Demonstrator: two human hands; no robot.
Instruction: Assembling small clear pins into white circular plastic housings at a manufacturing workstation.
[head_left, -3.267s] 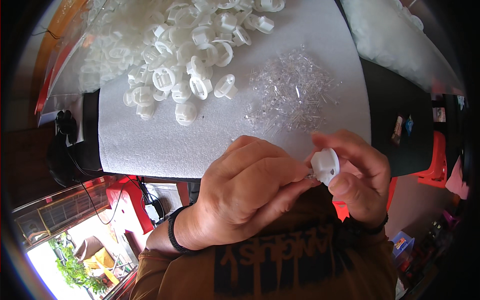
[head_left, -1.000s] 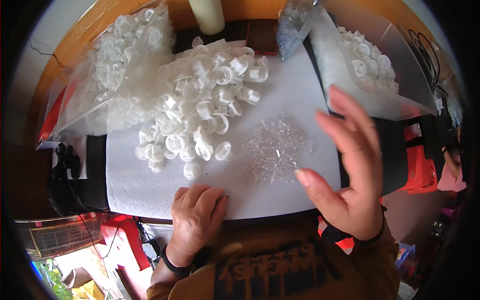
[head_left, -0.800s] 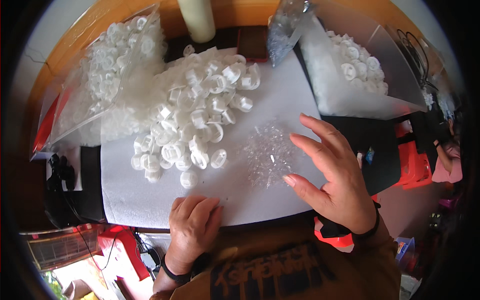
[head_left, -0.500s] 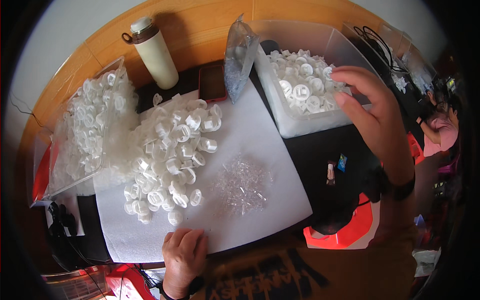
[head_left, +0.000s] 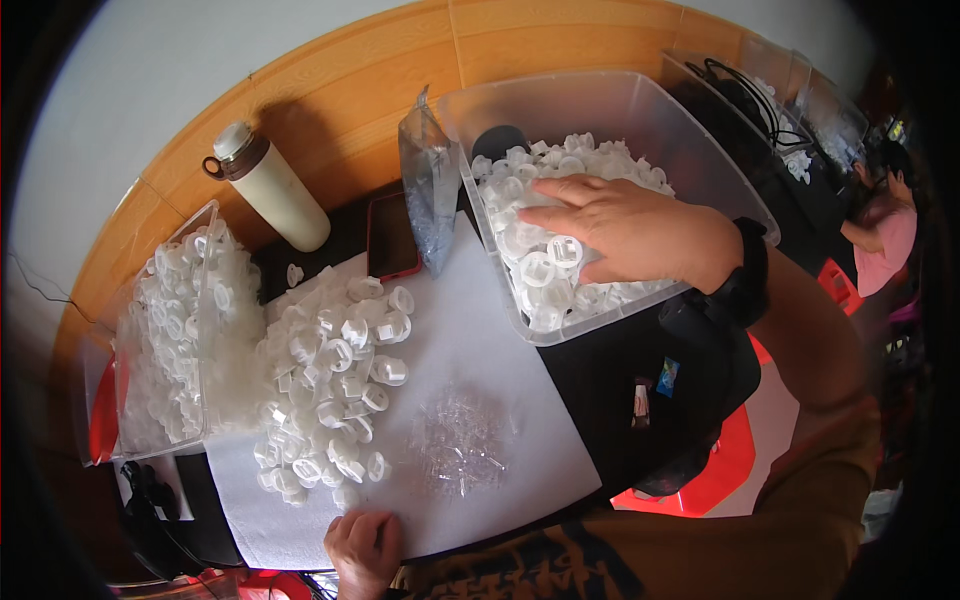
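My right hand [head_left: 630,232] lies over a heap of small white plastic parts [head_left: 545,285] in a clear plastic bin [head_left: 545,335]. Its fingers are spread and touch the top of the heap, with nothing gripped. At the near edge of a white foam sheet [head_left: 500,335] rests my left hand [head_left: 362,548], fingers curled in and no object visible in them. Just beyond it, a pile of similar white plastic parts [head_left: 335,385] covers the left of the sheet. Beside that pile is a small heap of thin clear plastic pieces [head_left: 463,440].
A tilted clear bin [head_left: 175,330] of white parts stands at the left. Behind are a cream bottle [head_left: 275,195], a phone [head_left: 393,240] and a clear bag [head_left: 432,190]. Two small wrapped items [head_left: 667,376] lie right of the sheet. Another person [head_left: 885,235] sits far right.
My right hand has come down from above the right bin onto the parts, its fingers spreading. My left hand stays at the sheet's edge. The whole view has shifted somewhat.
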